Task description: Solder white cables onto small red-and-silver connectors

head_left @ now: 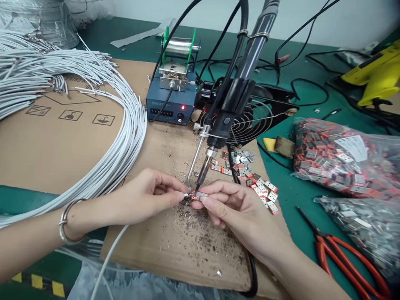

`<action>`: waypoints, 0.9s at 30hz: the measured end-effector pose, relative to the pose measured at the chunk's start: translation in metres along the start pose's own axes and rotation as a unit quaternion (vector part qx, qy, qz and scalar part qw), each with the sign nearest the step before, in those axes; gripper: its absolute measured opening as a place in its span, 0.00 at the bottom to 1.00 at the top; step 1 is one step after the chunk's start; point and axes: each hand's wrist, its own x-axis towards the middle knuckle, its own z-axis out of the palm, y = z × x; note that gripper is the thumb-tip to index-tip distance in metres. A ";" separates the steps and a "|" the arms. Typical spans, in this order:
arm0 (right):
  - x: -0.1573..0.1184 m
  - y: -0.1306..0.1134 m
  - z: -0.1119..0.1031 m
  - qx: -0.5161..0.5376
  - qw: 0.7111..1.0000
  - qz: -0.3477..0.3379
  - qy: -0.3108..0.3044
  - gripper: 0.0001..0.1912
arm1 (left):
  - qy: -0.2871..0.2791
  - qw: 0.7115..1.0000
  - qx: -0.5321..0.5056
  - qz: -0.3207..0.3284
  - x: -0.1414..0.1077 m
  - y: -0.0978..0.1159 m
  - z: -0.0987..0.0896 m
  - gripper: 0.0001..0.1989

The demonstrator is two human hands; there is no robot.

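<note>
My left hand (156, 191) pinches the end of a white cable (109, 254), which trails down past my wrist to the lower edge. Between the fingertips of my right hand (233, 202) is a small USB connector (200, 195), metal with an orange-red part. The cable's end meets the connector right under the tip of a soldering iron (202, 171), which is clamped pointing down in a stand. A thin metal solder feed tube (196, 156) ends beside that tip. Whether the tip touches the joint I cannot tell.
Loose USB connectors (264, 189) lie right of the iron. Behind stand a blue solder feeder (170, 104) and a black fan (250, 121). White cables (131, 137) curve along the left. Bagged connectors (331, 162) and orange-handled pliers (340, 254) lie at right. Dark debris (203, 237) dots the cardboard.
</note>
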 end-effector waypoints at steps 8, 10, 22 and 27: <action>0.001 0.001 0.000 -0.013 1.000 0.014 0.020 0.10 | 0.003 1.000 0.021 0.020 0.002 -0.002 0.001 0.08; 0.001 0.001 0.000 -0.015 1.000 0.018 0.021 0.10 | 0.001 0.999 0.024 0.021 0.001 -0.001 0.002 0.08; 0.000 0.004 -0.003 0.011 1.000 -0.013 -0.015 0.05 | -0.007 1.000 -0.015 0.018 -0.001 -0.001 0.001 0.06; 0.001 0.004 -0.004 0.012 1.000 -0.012 -0.020 0.05 | -0.006 1.000 -0.023 0.020 -0.001 -0.001 0.001 0.06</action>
